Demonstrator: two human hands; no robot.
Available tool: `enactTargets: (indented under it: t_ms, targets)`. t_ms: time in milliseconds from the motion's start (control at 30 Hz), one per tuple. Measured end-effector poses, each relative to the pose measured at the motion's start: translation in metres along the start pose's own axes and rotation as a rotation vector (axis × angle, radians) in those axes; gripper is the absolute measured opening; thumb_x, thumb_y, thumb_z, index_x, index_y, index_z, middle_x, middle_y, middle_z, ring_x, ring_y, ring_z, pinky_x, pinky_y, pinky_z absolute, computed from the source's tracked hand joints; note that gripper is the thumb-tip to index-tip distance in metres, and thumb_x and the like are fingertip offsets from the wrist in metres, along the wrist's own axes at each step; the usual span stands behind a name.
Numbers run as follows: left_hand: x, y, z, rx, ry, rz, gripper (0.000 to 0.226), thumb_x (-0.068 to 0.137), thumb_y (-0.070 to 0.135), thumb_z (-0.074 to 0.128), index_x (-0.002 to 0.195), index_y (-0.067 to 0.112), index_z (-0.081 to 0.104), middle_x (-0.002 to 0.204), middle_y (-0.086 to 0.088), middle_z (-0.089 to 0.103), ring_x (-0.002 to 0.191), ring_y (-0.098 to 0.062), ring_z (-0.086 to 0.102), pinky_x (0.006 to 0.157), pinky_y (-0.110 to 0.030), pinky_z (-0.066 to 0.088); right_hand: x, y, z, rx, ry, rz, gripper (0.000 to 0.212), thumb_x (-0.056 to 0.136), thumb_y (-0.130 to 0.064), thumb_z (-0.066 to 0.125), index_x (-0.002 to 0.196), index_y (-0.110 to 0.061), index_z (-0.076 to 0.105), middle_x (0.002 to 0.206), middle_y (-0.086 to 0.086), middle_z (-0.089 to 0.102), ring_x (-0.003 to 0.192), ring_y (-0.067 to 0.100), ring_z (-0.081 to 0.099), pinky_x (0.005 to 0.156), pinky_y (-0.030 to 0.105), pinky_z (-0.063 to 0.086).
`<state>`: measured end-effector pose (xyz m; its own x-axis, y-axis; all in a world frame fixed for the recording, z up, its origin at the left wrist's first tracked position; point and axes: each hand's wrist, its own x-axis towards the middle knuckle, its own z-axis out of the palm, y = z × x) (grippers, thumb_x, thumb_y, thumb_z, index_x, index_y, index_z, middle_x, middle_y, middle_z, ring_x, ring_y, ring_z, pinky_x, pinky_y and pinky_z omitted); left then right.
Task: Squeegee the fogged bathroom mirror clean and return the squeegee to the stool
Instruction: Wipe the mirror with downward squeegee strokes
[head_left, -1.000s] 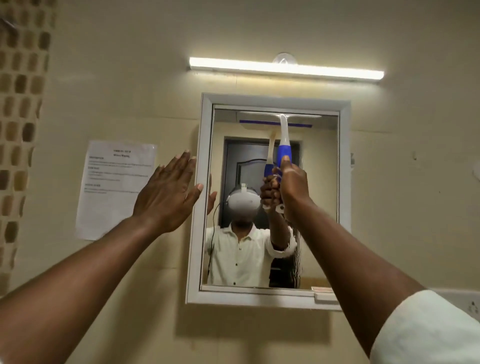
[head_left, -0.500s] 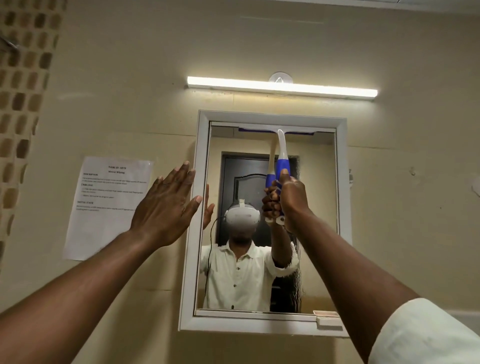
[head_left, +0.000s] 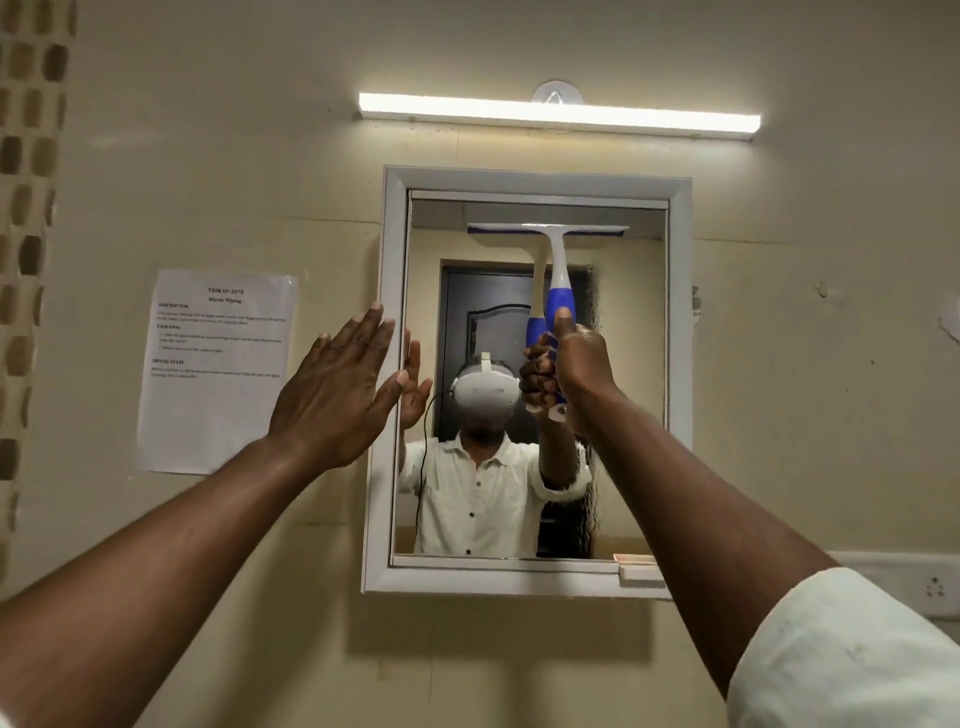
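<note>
Squeegee (head_left: 557, 260) set high on the mirror (head_left: 631, 364), blade lying level just below the top edge of the frame and spanning the middle of the glass, so that a pull can start at the top and carry water downward. Your right hand (head_left: 576, 369) is wrapped tight around the blue grip with the thumb up the handle, a hold that presses the blade flat against the glass. Your left hand (head_left: 332, 395) is spread flat, fingers together, beside the left edge of the frame; whether it touches the frame cannot be told, but it appears placed to steady you. A band of droplets shows near the right edge of the mirror, so wiping is judged unfinished. No stool is in view.
</note>
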<state>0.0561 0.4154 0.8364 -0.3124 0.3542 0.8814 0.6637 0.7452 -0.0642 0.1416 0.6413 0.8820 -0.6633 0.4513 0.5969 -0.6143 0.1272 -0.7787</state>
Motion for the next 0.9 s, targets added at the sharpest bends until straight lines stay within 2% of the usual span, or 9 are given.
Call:
enactTargets:
  t_ms: [200,400,533,600,733,900]
  targets:
    - [-0.009,0.018,-0.004,-0.022,-0.044,-0.002,0.061,0.097,0.048,0.020,0.149,0.023,-0.002,0.158,0.006,-0.010,0.144,-0.008,-0.006,0.116,-0.032,-0.001,-0.021,0.014,-0.006,-0.026,0.019,0.032,0.036,0.098,-0.037,0.036,0.100,-0.004,0.049,0.066,0.005,0.045,0.054,0.017,0.041,0.056,0.031,0.037]
    - [-0.027,0.035,-0.003,-0.061,-0.114,0.000,0.067,0.089,0.053,0.011,0.148,0.024,-0.002,0.158,0.006,-0.011,0.144,-0.008,-0.008,0.117,-0.033,-0.001,-0.047,0.030,-0.011,-0.103,0.079,0.054,0.032,0.099,-0.035,0.034,0.098,-0.007,0.049,0.064,0.004,0.046,0.052,0.015,0.042,0.055,0.028,0.038]
    - [-0.043,0.036,0.005,-0.058,-0.137,0.005,0.061,0.097,0.049,0.019,0.148,0.024,-0.001,0.158,0.005,-0.009,0.144,-0.010,-0.007,0.116,-0.034,-0.001,-0.063,0.044,-0.017,-0.131,0.109,0.103,0.034,0.100,-0.036,0.034,0.104,-0.007,0.051,0.073,0.005,0.047,0.058,0.015,0.043,0.057,0.028,0.038]
    - [-0.050,0.036,0.009,-0.069,-0.150,-0.005,0.060,0.097,0.047,0.021,0.149,0.024,0.000,0.158,0.005,-0.008,0.144,-0.009,-0.006,0.116,-0.034,-0.001,-0.070,0.051,-0.021,-0.103,0.102,0.133,0.037,0.100,-0.036,0.034,0.109,-0.005,0.051,0.074,0.005,0.047,0.058,0.014,0.041,0.054,0.028,0.036]
    - [-0.067,0.039,0.016,-0.076,-0.205,-0.021,0.060,0.097,0.048,0.019,0.149,0.023,0.001,0.158,0.004,-0.008,0.145,-0.011,-0.005,0.117,-0.036,0.001,-0.089,0.065,-0.028,-0.010,0.039,0.193,0.029,0.098,-0.035,0.035,0.097,-0.009,0.048,0.068,0.003,0.043,0.054,0.015,0.035,0.050,0.030,0.028]
    - [-0.091,0.042,0.025,-0.075,-0.272,-0.041,0.063,0.095,0.052,0.016,0.149,0.022,0.003,0.159,0.004,-0.006,0.145,-0.013,-0.002,0.117,-0.037,0.002,-0.116,0.084,-0.034,-0.047,0.043,0.222,0.027,0.098,-0.034,0.035,0.097,-0.011,0.049,0.071,0.004,0.042,0.054,0.013,0.035,0.047,0.029,0.027]
